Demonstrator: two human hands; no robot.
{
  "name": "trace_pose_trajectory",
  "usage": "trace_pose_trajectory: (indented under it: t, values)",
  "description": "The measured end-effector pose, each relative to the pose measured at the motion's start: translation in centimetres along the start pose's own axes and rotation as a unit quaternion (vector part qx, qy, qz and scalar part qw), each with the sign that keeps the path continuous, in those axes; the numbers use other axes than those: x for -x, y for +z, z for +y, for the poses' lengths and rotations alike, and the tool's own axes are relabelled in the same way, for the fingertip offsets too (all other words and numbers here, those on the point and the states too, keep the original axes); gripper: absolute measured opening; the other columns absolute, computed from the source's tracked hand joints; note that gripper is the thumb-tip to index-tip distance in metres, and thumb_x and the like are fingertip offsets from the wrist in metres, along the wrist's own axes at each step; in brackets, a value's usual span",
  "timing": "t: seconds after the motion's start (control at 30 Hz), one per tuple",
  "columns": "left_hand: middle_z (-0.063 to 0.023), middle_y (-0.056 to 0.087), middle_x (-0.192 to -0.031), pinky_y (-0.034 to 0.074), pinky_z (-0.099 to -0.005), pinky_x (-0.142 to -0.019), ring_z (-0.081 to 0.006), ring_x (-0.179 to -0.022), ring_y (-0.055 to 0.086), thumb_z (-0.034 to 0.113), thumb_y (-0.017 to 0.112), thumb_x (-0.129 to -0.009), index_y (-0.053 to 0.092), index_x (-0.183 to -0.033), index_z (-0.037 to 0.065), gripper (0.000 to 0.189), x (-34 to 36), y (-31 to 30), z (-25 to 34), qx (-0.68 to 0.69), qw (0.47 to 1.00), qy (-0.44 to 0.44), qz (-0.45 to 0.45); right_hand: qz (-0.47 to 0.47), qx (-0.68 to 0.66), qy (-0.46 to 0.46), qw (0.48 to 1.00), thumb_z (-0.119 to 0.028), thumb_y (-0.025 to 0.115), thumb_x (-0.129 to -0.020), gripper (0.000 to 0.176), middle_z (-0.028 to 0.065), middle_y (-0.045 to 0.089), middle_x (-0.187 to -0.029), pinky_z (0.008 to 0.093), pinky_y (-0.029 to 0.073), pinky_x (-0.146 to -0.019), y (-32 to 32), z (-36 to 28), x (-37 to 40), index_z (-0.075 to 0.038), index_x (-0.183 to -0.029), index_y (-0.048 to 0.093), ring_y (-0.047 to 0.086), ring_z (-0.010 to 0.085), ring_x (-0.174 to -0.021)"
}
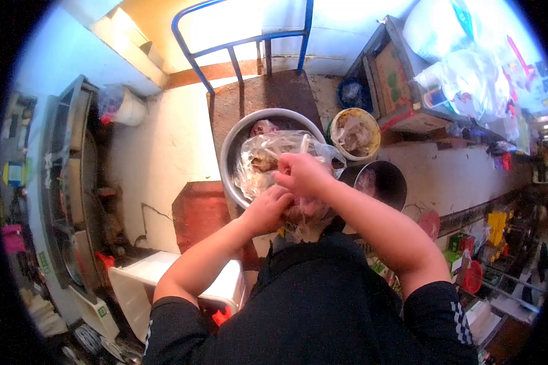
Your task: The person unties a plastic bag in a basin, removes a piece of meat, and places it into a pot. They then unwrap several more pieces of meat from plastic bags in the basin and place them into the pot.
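A large metal basin (228,141) sits in front of me on a flat cart. Inside it lies a clear plastic bag (249,176) with brownish and pinkish contents, whose kind is blurred. My right hand (303,174) is closed in a pinch on the bag's plastic, over the middle of the basin. Lower and to the left, my left hand (266,210) has its fingers curled onto the bag near the basin's front rim. The two hands are close together. A dark reddish piece (263,128) shows at the basin's far side.
The cart (286,91) has a blue handle (243,42) at its far end. Right of the basin stand a white bucket (377,135) holding plastic and a dark pot (396,182). A white stool (219,283) is at lower left. A wooden cabinet (391,76) stands at upper right.
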State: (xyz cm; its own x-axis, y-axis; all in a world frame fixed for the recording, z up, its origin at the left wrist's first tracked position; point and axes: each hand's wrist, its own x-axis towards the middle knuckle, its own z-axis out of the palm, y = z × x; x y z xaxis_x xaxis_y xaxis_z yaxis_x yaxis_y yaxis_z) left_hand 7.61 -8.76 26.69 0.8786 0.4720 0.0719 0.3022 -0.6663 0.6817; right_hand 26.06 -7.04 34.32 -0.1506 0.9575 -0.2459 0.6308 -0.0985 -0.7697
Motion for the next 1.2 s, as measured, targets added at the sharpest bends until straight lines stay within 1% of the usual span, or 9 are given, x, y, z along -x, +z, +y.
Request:
trace_pose_trajectory:
  t: [0.23, 0.3, 0.37, 0.5, 0.67, 0.9, 1.0, 1.13, 1.2]
  values:
    - [-0.0195, 0.058, -0.107, 0.049, -0.046, -0.082, -0.0406, -0.098, 0.058, 0.012, 0.073, -0.069, 0.054, -0.112, 0.004, 0.048, -1.0, -0.8, 0.7, 0.06, 0.993, -0.052, 0.082, 0.018, -0.022, -0.008, 1.0, -0.026, 0.068, -0.079, 0.028, 0.0197, 0.062, -0.068, 0.0428, 0.048, -0.061, -1.6, -1.4, 0.3, -0.001, -0.075, 0.058, 0.062, 0.0362, -0.065]
    - [-0.019, 0.058, -0.102, 0.049, -0.0456, -0.08, -0.0392, -0.097, 0.057, 0.012, 0.071, -0.067, 0.055, -0.107, 0.005, 0.043, -1.1, 0.2, -0.9, 0.037, 0.991, -0.054, 0.114, 0.058, -0.033, -0.024, 0.997, -0.029, 0.071, -0.078, 0.029, 0.0137, 0.059, -0.063, 0.0362, 0.046, -0.059, -2.3, -1.8, 0.0, -0.005, -0.072, 0.058, 0.058, 0.0249, -0.06]
    - [-0.0176, 0.058, -0.101, 0.049, -0.0438, -0.075, -0.0363, -0.095, 0.057, 0.013, 0.071, -0.065, 0.056, -0.101, 0.006, 0.039, -1.4, 0.3, -1.3, 0.016, 0.984, -0.042, 0.171, 0.081, -0.038, 0.003, 0.996, -0.029, 0.071, -0.078, 0.029, 0.0131, 0.059, -0.063, 0.0355, 0.046, -0.058, -3.5, -3.1, -0.2, -0.004, -0.071, 0.058, 0.057, 0.0239, -0.059]
    - [-0.0161, 0.058, -0.105, 0.049, -0.0436, -0.079, -0.0351, -0.096, 0.058, 0.016, 0.073, -0.064, 0.057, -0.105, 0.005, 0.046, -2.9, -1.3, 2.5, 0.023, 0.975, -0.023, 0.22, 0.154, -0.086, 0.041, 0.984, -0.027, 0.072, -0.078, 0.028, 0.0101, 0.057, -0.061, 0.0333, 0.045, -0.056, -4.2, -2.6, -1.5, -0.003, -0.07, 0.058, 0.054, 0.0183, -0.056]
    - [-0.0146, 0.056, -0.111, 0.043, -0.0476, -0.091, -0.0337, -0.103, 0.054, 0.029, 0.077, -0.059, 0.056, -0.11, 0.001, 0.062, -5.1, -1.7, 5.8, -0.156, 0.944, 0.027, 0.288, 0.204, -0.105, 0.098, 0.968, -0.022, 0.072, -0.078, 0.026, 0.0058, 0.056, -0.06, 0.0318, 0.042, -0.055, -4.1, -2.9, -1.8, -0.002, -0.069, 0.058, 0.049, 0.0127, -0.056]
    - [-0.0145, 0.055, -0.107, 0.041, -0.0485, -0.092, -0.0331, -0.102, 0.053, 0.032, 0.075, -0.061, 0.057, -0.109, 0.001, 0.06, -5.1, -1.9, 5.5, -0.162, 0.96, -0.032, 0.228, 0.225, -0.167, 0.118, 0.953, -0.02, 0.072, -0.08, 0.03, -0.001, 0.049, -0.058, 0.028, 0.038, -0.052, -4.1, -2.1, -2.3, -0.004, -0.063, 0.052, 0.042, 0.008, -0.057]
    - [-0.0137, 0.055, -0.105, 0.041, -0.0495, -0.092, -0.0324, -0.101, 0.053, 0.032, 0.075, -0.06, 0.058, -0.109, 0.002, 0.06, -5.5, -3.2, 5.2, -0.172, 0.952, -0.001, 0.252, 0.211, -0.222, 0.118, 0.945, -0.021, 0.072, -0.08, 0.031, -0.0003, 0.05, -0.059, 0.0281, 0.038, -0.052, -4.9, -2.0, -2.8, -0.004, -0.064, 0.052, 0.042, 0.0079, -0.057]
    - [-0.013, 0.055, -0.105, 0.041, -0.0506, -0.094, -0.0317, -0.102, 0.053, 0.033, 0.074, -0.061, 0.058, -0.108, 0.003, 0.058, -4.9, -4.8, 3.6, -0.199, 0.944, 0.057, 0.259, 0.041, -0.059, 0.02, 0.997, -0.03, 0.076, -0.077, 0.033, 0.0063, 0.057, -0.065, 0.0314, 0.043, -0.057, -7.7, -2.7, -1.4, -0.002, -0.076, 0.058, 0.051, 0.0131, -0.059]
    - [-0.0127, 0.055, -0.106, 0.041, -0.0499, -0.097, -0.0318, -0.103, 0.053, 0.034, 0.073, -0.063, 0.058, -0.107, 0.002, 0.056, -4.6, -6.0, 2.7, -0.187, 0.943, 0.123, 0.248, -0.153, 0.053, -0.111, 0.981, -0.036, 0.078, -0.068, 0.04, 0.0186, 0.066, -0.079, 0.0397, 0.052, -0.07, -9.3, -4.7, -0.4, 0.001, -0.075, 0.063, 0.065, 0.0334, -0.073]
